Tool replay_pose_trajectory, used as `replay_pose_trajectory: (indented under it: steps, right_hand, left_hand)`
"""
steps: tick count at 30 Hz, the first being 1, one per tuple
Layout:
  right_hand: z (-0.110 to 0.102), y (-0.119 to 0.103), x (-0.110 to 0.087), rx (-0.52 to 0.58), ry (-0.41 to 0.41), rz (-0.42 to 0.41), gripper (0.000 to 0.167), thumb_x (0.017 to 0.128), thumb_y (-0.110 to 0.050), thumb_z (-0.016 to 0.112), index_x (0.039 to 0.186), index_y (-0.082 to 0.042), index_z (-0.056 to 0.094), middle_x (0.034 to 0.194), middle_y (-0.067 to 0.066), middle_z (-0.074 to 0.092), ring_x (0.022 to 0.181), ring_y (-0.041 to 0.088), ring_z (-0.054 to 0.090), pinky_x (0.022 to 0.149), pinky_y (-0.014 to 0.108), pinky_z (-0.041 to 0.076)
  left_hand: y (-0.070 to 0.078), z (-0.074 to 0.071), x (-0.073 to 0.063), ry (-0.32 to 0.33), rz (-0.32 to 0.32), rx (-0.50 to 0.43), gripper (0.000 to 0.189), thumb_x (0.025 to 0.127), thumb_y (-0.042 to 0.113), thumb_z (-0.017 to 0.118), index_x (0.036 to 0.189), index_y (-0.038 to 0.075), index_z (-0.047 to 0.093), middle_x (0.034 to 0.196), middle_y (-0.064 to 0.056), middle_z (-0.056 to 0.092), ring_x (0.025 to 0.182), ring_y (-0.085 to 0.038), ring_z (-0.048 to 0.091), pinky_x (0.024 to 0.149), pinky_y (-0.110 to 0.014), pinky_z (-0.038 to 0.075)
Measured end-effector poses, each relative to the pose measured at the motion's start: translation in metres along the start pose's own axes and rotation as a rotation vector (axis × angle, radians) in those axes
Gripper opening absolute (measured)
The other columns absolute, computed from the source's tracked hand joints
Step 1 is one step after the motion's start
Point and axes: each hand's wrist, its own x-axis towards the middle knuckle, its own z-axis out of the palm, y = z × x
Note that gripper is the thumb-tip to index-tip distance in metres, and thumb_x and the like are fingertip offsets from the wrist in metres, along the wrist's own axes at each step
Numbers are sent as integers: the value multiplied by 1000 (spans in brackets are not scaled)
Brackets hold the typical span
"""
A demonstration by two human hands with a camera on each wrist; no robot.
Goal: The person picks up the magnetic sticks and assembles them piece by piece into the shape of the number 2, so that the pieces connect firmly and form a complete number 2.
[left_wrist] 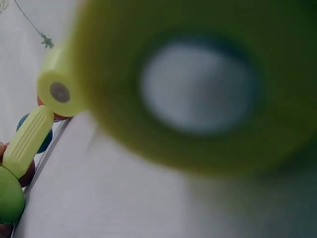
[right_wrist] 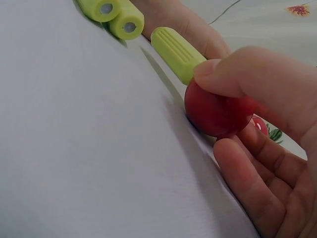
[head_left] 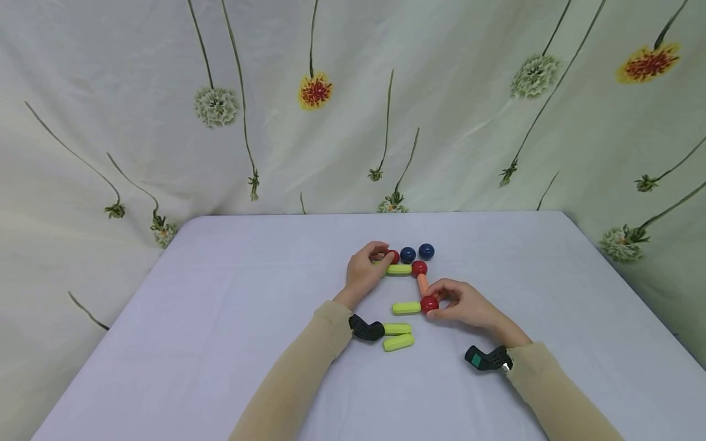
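Note:
My right hand (head_left: 460, 301) pinches a red ball (right_wrist: 218, 109) between thumb and fingers. A yellow-green rod (head_left: 406, 308) sticks out from its left side. An orange rod (head_left: 423, 285) runs from it to another red ball (head_left: 419, 268), where a second yellow-green rod (head_left: 399, 269) joins. Farther left, my left hand (head_left: 364, 269) has thumb and fingertips around a red ball, partly covered. At the left wrist view's edge, a green ball (left_wrist: 10, 196) meets a rod's end; from above, the hand hides it.
Two dark blue balls (head_left: 408, 255) sit beyond the joined pieces. Two loose yellow-green rods (head_left: 398, 343) lie beside the left wrist camera (head_left: 366, 329); a blurred rod end (left_wrist: 114, 99) fills much of the left wrist view. Behind the white-covered table (head_left: 193, 294) hangs a flowered cloth (head_left: 441, 92).

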Motion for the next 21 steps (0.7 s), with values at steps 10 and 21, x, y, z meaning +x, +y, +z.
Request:
replay_pose_trajectory:
  steps: [10, 21]
  right_hand:
    - [0, 1, 0, 2, 1, 3, 35, 86, -7, 80, 116, 3, 67, 102, 9, 64, 92, 15, 55, 72, 22, 52]
    - [0, 3, 0, 5, 3, -5, 34, 86, -7, 80, 116, 3, 67, 102, 9, 64, 93, 15, 55, 72, 22, 52]
  left_hand:
    - [2, 0, -2, -30, -33, 31, 30, 99, 25, 70, 124, 9, 71, 120, -10, 74, 116, -27, 66, 103, -44, 51]
    - [-1, 1, 0, -19, 4, 47, 34, 98, 25, 72, 126, 6, 72, 121, -12, 74, 115, -28, 68, 102, -45, 51]
